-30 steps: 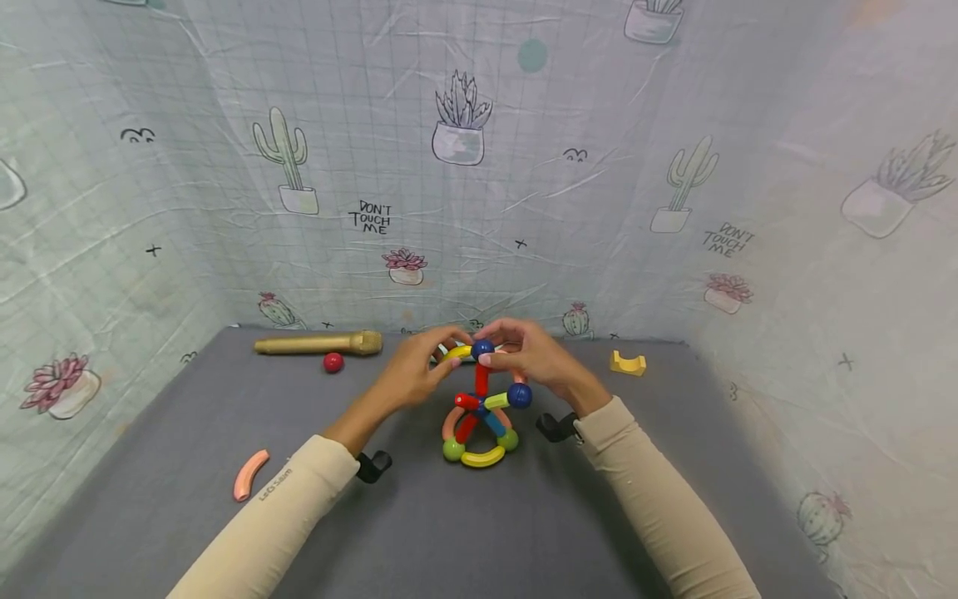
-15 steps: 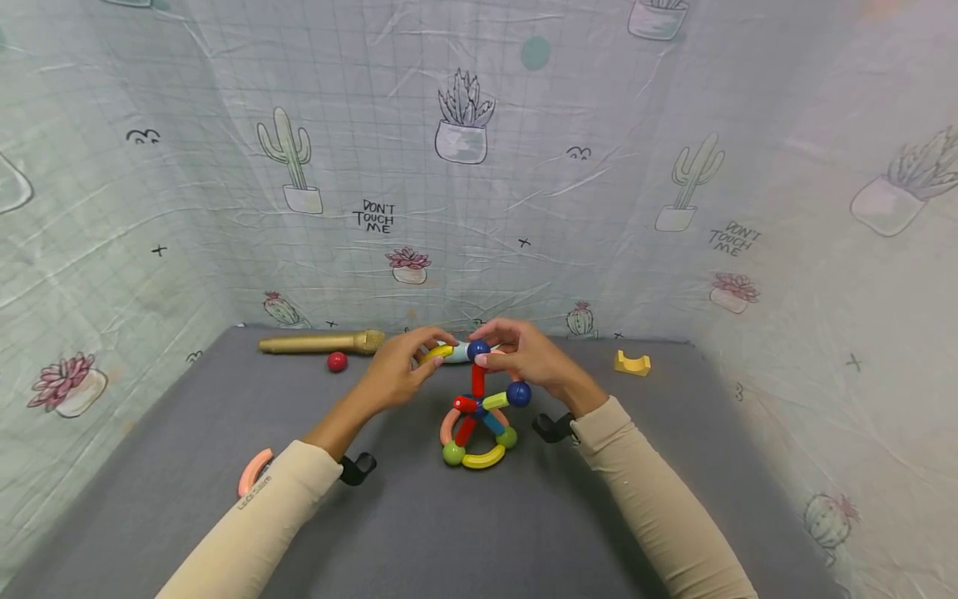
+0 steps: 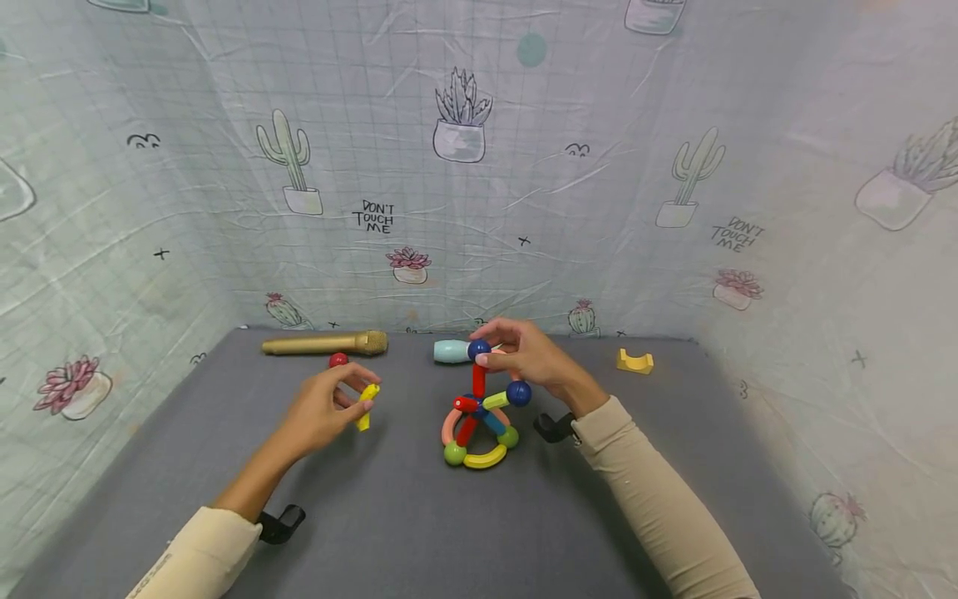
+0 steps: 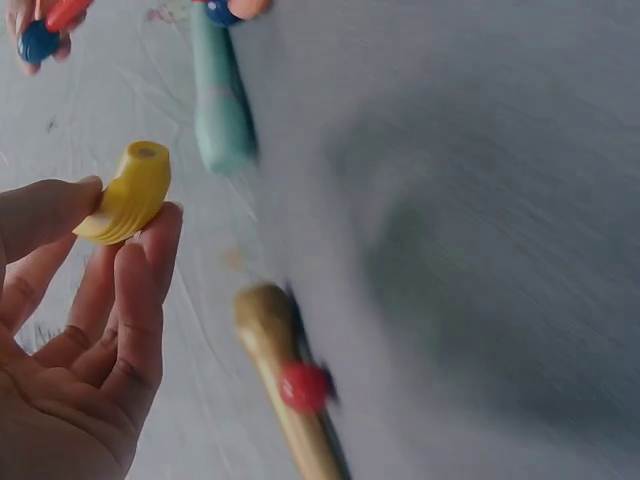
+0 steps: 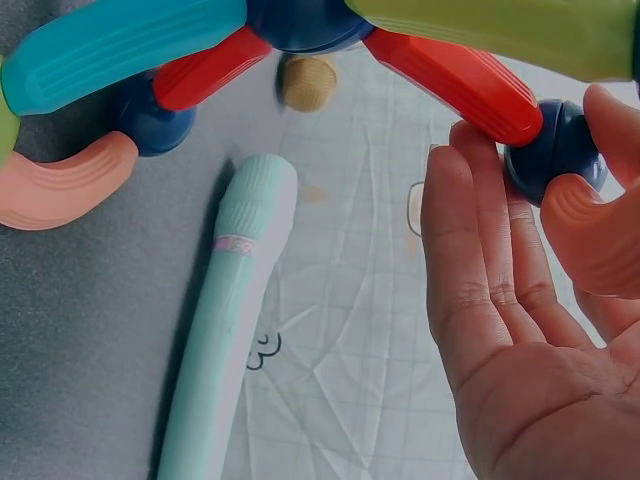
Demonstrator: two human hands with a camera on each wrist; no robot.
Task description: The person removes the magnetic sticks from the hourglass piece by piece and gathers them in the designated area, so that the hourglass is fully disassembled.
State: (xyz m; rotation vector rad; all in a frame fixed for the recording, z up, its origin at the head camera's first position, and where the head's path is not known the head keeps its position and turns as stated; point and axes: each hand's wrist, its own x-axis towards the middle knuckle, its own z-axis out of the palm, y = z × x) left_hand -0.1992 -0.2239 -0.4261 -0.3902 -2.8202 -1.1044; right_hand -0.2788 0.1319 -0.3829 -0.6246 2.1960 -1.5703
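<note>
On the grey table (image 3: 419, 524) stands the ball-and-stick model (image 3: 479, 405). A gold microphone (image 3: 322, 343) lies behind it to the left; a pale teal club-shaped thing (image 3: 451, 351) lies directly behind it. At the model's top, the right hand (image 3: 527, 358) pinches between thumb and fingers. The left hand (image 3: 322, 409), out to the model's left, grasps a yellow curved stick (image 4: 135, 195). A second ago that stick was right at the model's top; now it is well apart, so the model seems one part fewer, and only the right hand steadies it. A yellow notched block (image 3: 634, 363) lies behind the model to the right. The dark blue ball (image 3: 480, 349) at the model's top is in the right hand's pinch. A red ball (image 3: 338, 359) lies behind the model to the left.
</note>
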